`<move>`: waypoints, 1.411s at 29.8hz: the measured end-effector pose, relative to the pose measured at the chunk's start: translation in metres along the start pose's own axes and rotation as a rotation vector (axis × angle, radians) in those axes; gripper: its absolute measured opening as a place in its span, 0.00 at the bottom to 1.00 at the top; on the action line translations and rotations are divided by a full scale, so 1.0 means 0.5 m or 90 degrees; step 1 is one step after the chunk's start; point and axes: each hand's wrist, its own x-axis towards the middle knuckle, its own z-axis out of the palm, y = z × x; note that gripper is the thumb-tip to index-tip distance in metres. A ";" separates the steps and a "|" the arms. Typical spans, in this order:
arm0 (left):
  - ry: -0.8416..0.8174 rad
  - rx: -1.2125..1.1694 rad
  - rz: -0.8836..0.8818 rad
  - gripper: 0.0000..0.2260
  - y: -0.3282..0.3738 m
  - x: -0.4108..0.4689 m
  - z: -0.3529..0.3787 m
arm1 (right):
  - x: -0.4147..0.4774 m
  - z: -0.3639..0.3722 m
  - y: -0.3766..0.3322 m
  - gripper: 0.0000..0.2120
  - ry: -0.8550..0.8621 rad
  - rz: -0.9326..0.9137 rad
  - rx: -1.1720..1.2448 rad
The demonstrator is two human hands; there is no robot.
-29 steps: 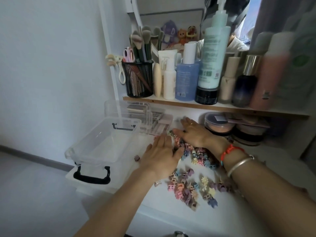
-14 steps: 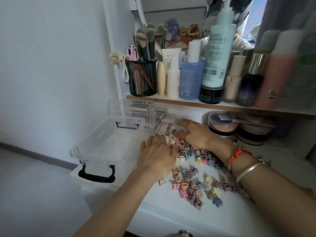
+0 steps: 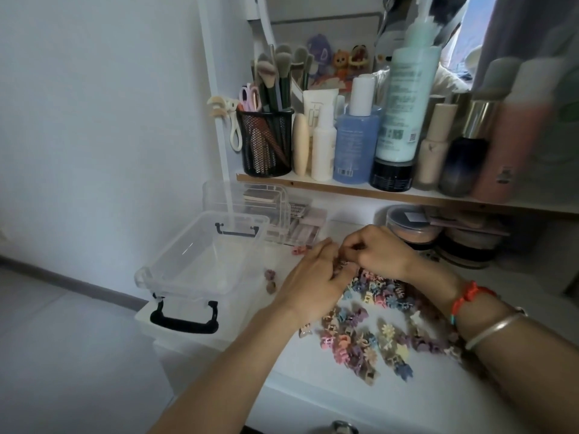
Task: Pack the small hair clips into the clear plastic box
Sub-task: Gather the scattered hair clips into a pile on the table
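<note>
Several small pastel hair clips [image 3: 363, 336] lie in a heap on the white tabletop. The clear plastic box [image 3: 200, 261] with black handles stands open at the left, nothing visible inside. My left hand [image 3: 313, 283] and my right hand [image 3: 379, 249] meet at the far end of the heap, fingers curled around a bunch of clips between them. A few loose clips [image 3: 270, 279] lie between the box and my left hand, and a pink one [image 3: 298, 250] lies further back.
A wooden shelf [image 3: 344, 189] above carries bottles and a black mesh brush cup [image 3: 266, 142]. Under it stand a clear drawer organiser [image 3: 250, 202] and round powder jars [image 3: 413, 227]. The table edge runs close in front.
Both hands, flat on the clips before, have curled their fingers and drawn together, gathering clips at the heap's far end.
</note>
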 end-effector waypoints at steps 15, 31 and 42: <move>-0.036 0.130 -0.154 0.28 -0.019 0.027 -0.007 | -0.005 0.004 0.005 0.14 0.057 0.033 -0.061; 0.031 0.026 -0.120 0.24 -0.030 -0.001 -0.002 | -0.010 0.014 0.021 0.20 -0.021 0.113 -0.111; -0.034 -0.024 -0.028 0.28 0.023 0.063 0.043 | -0.089 -0.041 0.047 0.12 0.089 0.040 -0.035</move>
